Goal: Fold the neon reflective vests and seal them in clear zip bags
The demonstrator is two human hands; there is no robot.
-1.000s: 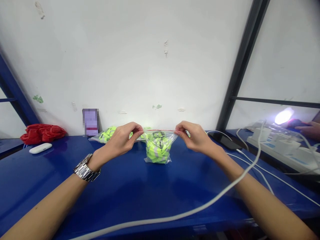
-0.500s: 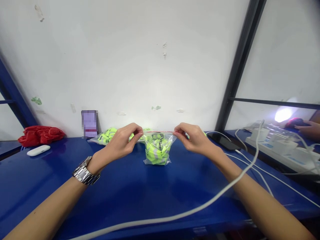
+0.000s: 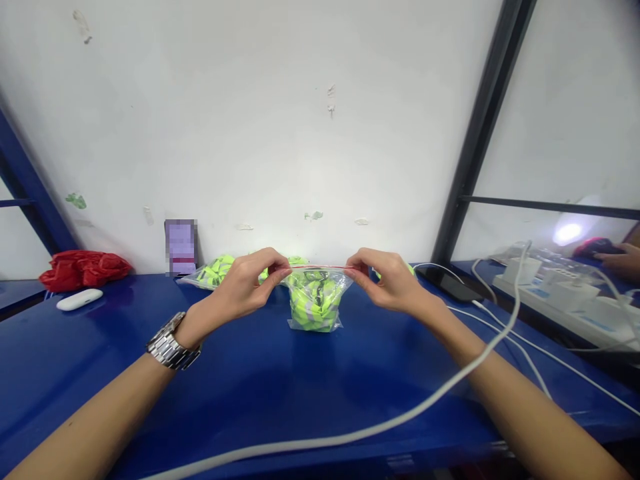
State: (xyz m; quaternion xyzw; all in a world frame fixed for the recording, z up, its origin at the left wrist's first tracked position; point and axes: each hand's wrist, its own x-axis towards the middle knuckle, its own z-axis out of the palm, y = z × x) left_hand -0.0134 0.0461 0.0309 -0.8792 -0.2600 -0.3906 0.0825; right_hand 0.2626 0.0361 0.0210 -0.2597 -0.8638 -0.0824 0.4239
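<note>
Our left hand [image 3: 249, 281] and right hand [image 3: 393, 281] have moved a bit closer together, both pinching the top of a bag [image 3: 315, 308].

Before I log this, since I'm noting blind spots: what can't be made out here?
In the head view:
Rear bag: partly hidden behind the left hand.
Purple screen: contents pixelated.
Another person's hand: cut off by the right edge.
Held bag: red seal too small to tell whether shut.
</note>
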